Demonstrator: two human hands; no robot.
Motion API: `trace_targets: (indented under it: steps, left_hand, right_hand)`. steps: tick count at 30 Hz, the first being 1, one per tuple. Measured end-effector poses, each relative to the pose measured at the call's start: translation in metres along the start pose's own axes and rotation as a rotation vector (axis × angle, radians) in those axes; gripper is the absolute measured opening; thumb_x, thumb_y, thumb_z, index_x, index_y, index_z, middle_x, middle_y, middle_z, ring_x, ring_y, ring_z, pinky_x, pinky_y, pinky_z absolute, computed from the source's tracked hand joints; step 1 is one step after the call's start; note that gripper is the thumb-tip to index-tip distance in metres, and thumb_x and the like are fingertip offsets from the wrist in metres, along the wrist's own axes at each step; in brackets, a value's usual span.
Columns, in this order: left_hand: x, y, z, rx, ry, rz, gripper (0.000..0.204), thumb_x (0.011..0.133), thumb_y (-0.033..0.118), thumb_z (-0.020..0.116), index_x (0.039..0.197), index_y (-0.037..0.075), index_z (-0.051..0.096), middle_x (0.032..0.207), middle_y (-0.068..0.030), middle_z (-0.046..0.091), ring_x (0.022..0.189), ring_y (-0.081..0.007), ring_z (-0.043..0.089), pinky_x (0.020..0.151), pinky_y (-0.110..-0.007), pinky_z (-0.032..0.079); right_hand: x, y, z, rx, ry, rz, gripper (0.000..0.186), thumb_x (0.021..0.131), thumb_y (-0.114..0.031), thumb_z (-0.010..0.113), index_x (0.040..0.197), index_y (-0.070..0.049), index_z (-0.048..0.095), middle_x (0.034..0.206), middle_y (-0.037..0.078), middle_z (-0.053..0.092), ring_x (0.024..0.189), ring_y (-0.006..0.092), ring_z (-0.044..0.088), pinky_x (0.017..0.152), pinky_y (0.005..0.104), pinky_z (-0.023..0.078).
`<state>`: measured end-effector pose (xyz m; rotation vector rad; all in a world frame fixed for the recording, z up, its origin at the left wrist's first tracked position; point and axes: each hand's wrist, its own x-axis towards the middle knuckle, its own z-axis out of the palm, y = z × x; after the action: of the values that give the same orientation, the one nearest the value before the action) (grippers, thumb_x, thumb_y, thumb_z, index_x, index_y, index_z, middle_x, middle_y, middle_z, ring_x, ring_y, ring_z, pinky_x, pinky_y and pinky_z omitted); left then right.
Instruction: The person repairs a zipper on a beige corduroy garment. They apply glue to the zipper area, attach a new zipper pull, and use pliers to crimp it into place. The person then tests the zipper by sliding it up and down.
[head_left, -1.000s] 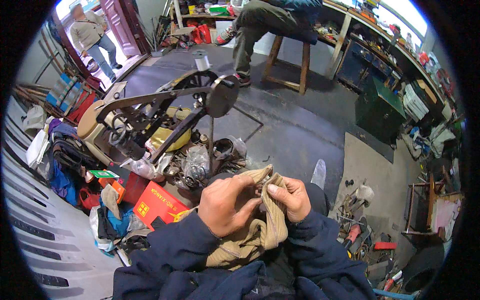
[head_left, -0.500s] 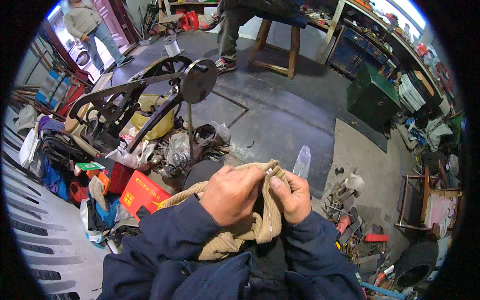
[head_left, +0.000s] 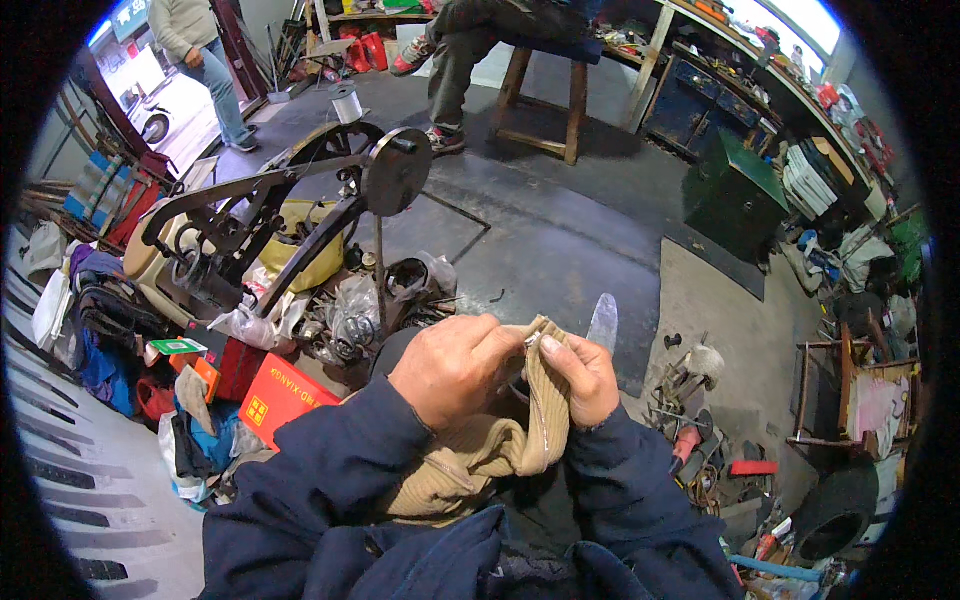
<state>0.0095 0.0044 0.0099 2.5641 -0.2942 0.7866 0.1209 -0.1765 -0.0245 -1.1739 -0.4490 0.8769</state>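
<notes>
A tan ribbed knit garment lies bunched over my lap, its upper corner raised between my two hands. A pale zipper-like strip runs along its edge. My left hand is closed, its thumb and forefinger pinching the cloth near the top corner. Against the same corner, my right hand presses its thumb, fingers curled behind the fabric. A small light-coloured bit shows between the fingertips, too small to name. Just beyond my right hand stands a clear, round-tipped flat piece. Dark blue sleeves cover both my forearms.
A black hand-cranked machine with a wheel stands ahead on the left, metal parts and bags beneath it. A red box lies by my left arm. Beyond sits a person on a wooden stool; another stands by the door. Tools clutter the right.
My left hand has shifted slightly left, and its forearm now covers the garment's loop by the red box. Both hands still grip the corner. The person near the door has moved right in the picture.
</notes>
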Motion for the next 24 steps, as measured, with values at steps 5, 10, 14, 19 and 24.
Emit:
trace_targets:
  steps: [5,10,14,19,24]
  left_hand:
    - [-0.001,-0.009,0.003,0.011,0.02,-0.02,0.019,0.083,0.006,0.067,0.102,0.006,0.064,0.081,-0.0094,0.059,0.074,-0.0292,0.063,0.068,-0.04,0.051]
    - [-0.003,-0.015,0.001,0.088,-0.057,0.009,0.034,0.075,0.002,0.069,0.108,0.007,0.063,0.085,-0.0097,0.06,0.08,-0.0301,0.062,0.073,-0.039,0.049]
    - [0.007,-0.024,-0.009,0.202,-0.121,0.027,0.029,0.079,0.009,0.067,0.107,0.006,0.063,0.085,-0.0078,0.061,0.078,-0.0271,0.062,0.073,-0.037,0.046]
    - [0.025,-0.028,-0.019,0.355,-0.229,0.122,0.032,0.083,0.013,0.062,0.114,0.006,0.061,0.086,-0.0061,0.061,0.079,-0.0237,0.064,0.075,-0.037,0.044]
    - [0.02,-0.025,-0.025,0.392,-0.313,0.149,0.03,0.082,0.014,0.062,0.112,0.008,0.059,0.085,-0.0041,0.06,0.08,-0.0222,0.064,0.076,-0.037,0.045]
  right_hand:
    - [0.018,-0.001,0.003,-0.105,0.003,0.007,0.034,0.103,-0.03,0.062,0.108,0.002,0.071,0.091,0.004,0.072,0.074,0.0098,0.064,0.068,0.0268,0.052]
    - [0.042,-0.004,0.003,-0.451,0.018,0.019,0.023,0.097,-0.022,0.069,0.089,-0.001,0.072,0.079,-0.003,0.067,0.072,0.0054,0.058,0.066,0.0248,0.047]
    - [0.057,0.0,0.011,-0.531,0.114,-0.183,0.027,0.091,-0.025,0.072,0.087,0.001,0.072,0.072,0.004,0.068,0.071,0.0068,0.059,0.066,0.029,0.049]
    - [0.075,0.001,0.013,-0.42,0.186,-0.259,0.024,0.091,-0.021,0.07,0.084,0.002,0.071,0.069,0.003,0.066,0.068,0.0067,0.056,0.063,0.0287,0.048]
    - [0.074,0.008,0.02,-0.35,0.196,-0.243,0.025,0.093,-0.021,0.069,0.083,0.001,0.072,0.07,0.0,0.066,0.067,0.0059,0.056,0.062,0.0279,0.047]
